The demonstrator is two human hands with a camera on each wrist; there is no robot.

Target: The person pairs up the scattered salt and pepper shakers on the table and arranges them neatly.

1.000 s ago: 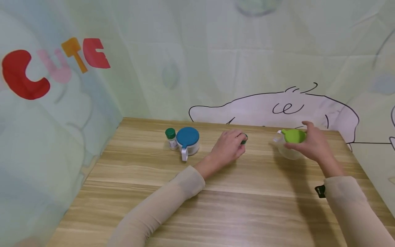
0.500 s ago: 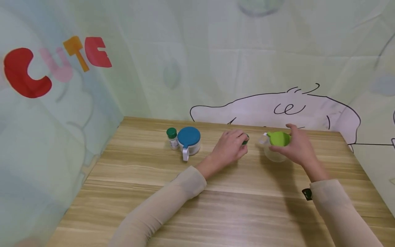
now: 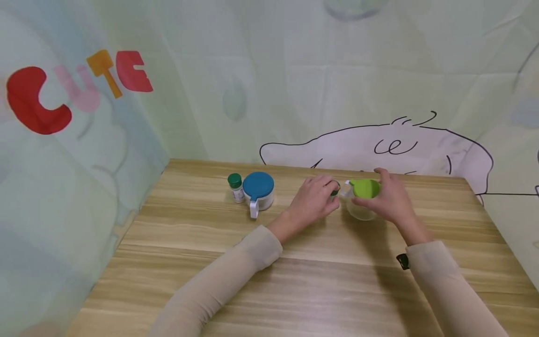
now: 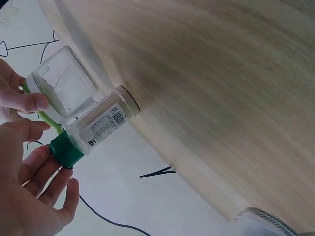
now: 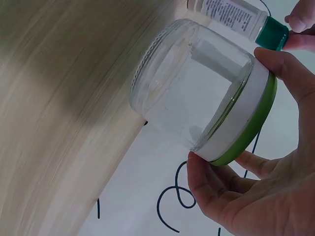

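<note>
My left hand (image 3: 311, 199) holds a spice bottle (image 4: 105, 124) by its green cap (image 4: 66, 149), with thumb and fingertips around the cap. The bottle stands upright on the table, and most of it is hidden by the hand in the head view. My right hand (image 3: 393, 199) grips a clear glass jar (image 5: 197, 83) around its white collar, just under the green lid (image 3: 366, 188). The jar is upright, its handle side close beside the spice bottle. Whether its base touches the table I cannot tell. No contents show through the glass.
To the left on the wooden table (image 3: 294, 285) stand a blue-lidded jar (image 3: 258, 185) with a white handle and a second green-capped spice bottle (image 3: 236, 188), side by side. A printed cloth (image 3: 210, 93) rises behind the table's back edge.
My right hand has moved left with the green-lidded jar, bringing it up beside the spice bottle. My left hand has stayed in place on the bottle's cap.
</note>
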